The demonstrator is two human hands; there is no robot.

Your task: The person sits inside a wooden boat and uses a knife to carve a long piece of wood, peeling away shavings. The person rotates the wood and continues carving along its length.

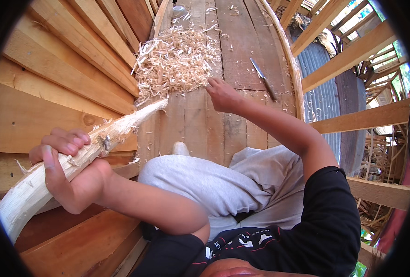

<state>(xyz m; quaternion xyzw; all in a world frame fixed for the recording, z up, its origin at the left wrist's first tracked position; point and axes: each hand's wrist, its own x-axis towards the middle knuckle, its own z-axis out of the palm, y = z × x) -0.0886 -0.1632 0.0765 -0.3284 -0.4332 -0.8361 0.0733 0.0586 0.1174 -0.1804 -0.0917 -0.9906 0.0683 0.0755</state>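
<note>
My left hand wraps round a thick, pale, peeled branch. The branch is held up at a slant along the plank wall, its whittled, tapered end toward the floor's middle. A knot and some loose curls of wood show on its side. Over the floorboards, at the right edge of a heap of wood shavings, is my right hand, its fingers curled in. What they hold, if anything, is hidden. A knife with a dark handle lies on the boards, right of my right hand and apart from it.
A plank wall rises close on the left. A pole edge and a slatted railing bound the plank floor on the right, with corrugated metal sheeting beyond. A small greyish object sits past the shavings.
</note>
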